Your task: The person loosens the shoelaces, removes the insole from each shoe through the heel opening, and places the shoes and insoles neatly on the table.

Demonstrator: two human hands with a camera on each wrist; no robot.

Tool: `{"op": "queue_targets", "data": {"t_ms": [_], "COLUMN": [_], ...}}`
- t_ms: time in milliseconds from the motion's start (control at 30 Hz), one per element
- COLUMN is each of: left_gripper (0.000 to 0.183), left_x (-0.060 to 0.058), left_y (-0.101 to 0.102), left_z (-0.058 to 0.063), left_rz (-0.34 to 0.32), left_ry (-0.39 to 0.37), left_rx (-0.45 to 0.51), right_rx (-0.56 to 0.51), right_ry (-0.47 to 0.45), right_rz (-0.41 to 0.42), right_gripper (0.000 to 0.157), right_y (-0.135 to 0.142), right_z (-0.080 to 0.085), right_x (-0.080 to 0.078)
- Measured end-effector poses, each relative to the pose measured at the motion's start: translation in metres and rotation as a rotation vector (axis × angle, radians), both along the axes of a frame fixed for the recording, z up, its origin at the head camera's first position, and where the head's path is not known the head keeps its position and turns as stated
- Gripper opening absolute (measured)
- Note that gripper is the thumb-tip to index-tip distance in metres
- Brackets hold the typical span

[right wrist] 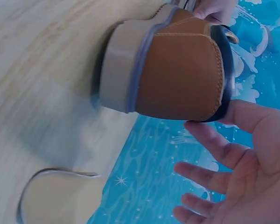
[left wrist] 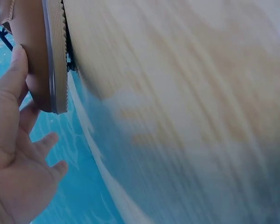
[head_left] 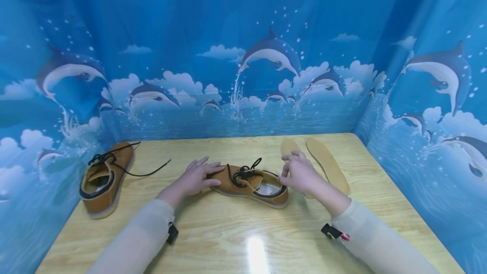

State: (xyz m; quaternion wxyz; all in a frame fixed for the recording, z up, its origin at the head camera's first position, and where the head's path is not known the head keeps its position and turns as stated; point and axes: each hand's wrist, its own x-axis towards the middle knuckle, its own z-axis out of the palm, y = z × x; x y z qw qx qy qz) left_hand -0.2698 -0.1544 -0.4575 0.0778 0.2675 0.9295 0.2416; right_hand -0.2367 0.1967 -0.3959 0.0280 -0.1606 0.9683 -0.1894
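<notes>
A brown lace-up shoe (head_left: 237, 181) with black laces stands sole-down on the table, toe to the left. At its toe, my left hand (head_left: 198, 176) holds the shoe between thumb and forefinger; in the left wrist view the other fingers of that hand (left wrist: 25, 149) stick out free past the toe. My right hand (head_left: 301, 172) pinches the dark padded heel collar (right wrist: 224, 70) between thumb and forefinger, its remaining fingers spread apart. The shoe's opening faces up and shows a pale footbed (head_left: 267, 189).
A second brown shoe (head_left: 116, 187) stands at the table's left, one black lace trailing rightward. Two tan insoles lie behind my right hand: one fully visible (head_left: 330, 166), the other (head_left: 289, 145) partly covered by the hand. A blue dolphin-print curtain (head_left: 175, 54) borders the wooden table (head_left: 213, 236).
</notes>
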Motion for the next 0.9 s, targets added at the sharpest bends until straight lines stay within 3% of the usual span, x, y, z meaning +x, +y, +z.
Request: {"op": "queue_targets", "data": {"t_ms": [200, 333, 533, 700, 900], "left_gripper": [0.058, 0.049, 0.046, 0.046, 0.045], "left_x": [0.008, 0.017, 0.029, 0.03, 0.022], "left_y": [0.002, 0.011, 0.03, 0.038, 0.037], "left_z": [-0.002, -0.004, -0.002, -0.002, -0.005], "left_rz": [0.102, 0.216, 0.374, 0.421, 0.402], "left_ry": [-0.005, 0.067, 0.113, 0.118, 0.105], "left_rx": [0.035, 0.064, 0.002, -0.03, -0.016], "right_rx": [0.012, -0.009, 0.007, 0.025, 0.03], "right_ry": [0.02, 0.056, 0.075, 0.064, 0.031], "right_rz": [0.038, 0.09, 0.15, 0.156, 0.154], "right_gripper": [0.015, 0.011, 0.01, 0.015, 0.016], "right_y": [-0.003, -0.006, -0.007, -0.008, -0.01], "right_z": [0.004, 0.004, 0.0, -0.003, -0.004], "right_x": [-0.009, -0.016, -0.022, -0.023, -0.019]}}
